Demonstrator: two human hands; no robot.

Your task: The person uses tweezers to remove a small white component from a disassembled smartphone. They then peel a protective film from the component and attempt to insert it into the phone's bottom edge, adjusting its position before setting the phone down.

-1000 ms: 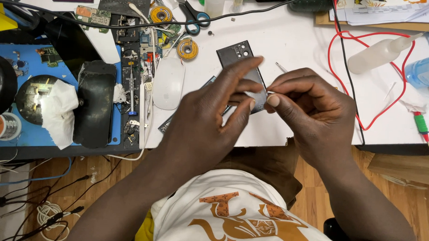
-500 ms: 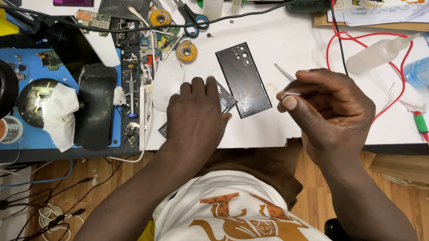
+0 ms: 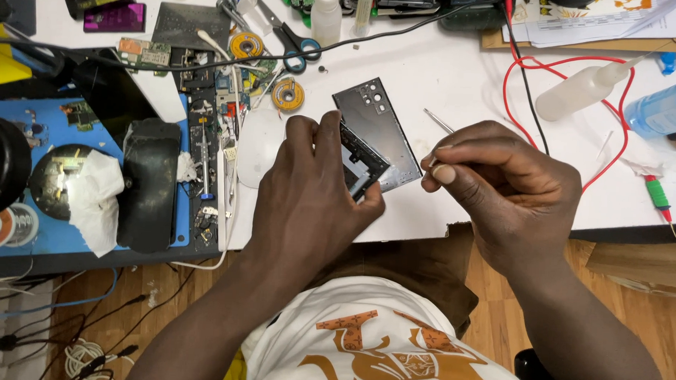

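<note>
A dark grey phone back cover (image 3: 378, 124) lies on the white table (image 3: 447, 81), camera holes at its far end. My left hand (image 3: 312, 189) rests palm-down beside it and grips a small dark phone part (image 3: 361, 168) against the cover's near left edge. My right hand (image 3: 503, 188) hovers to the right, fingers pinched on thin metal tweezers (image 3: 438, 122) whose tip points away over the table. The two hands are apart.
A blue work mat (image 3: 26, 119) with a black holder (image 3: 149, 183), tissue and circuit boards is at the left. Solder wick spools (image 3: 287, 94), scissors (image 3: 283, 31), a red cable (image 3: 521, 106), squeeze bottles (image 3: 581, 90) and a blue bottle (image 3: 667, 108) crowd the table's back and right.
The hands, first joined over a small piece, separated. The left hand dropped onto the phone part by the back cover; the right hand drew away with the tweezers.
</note>
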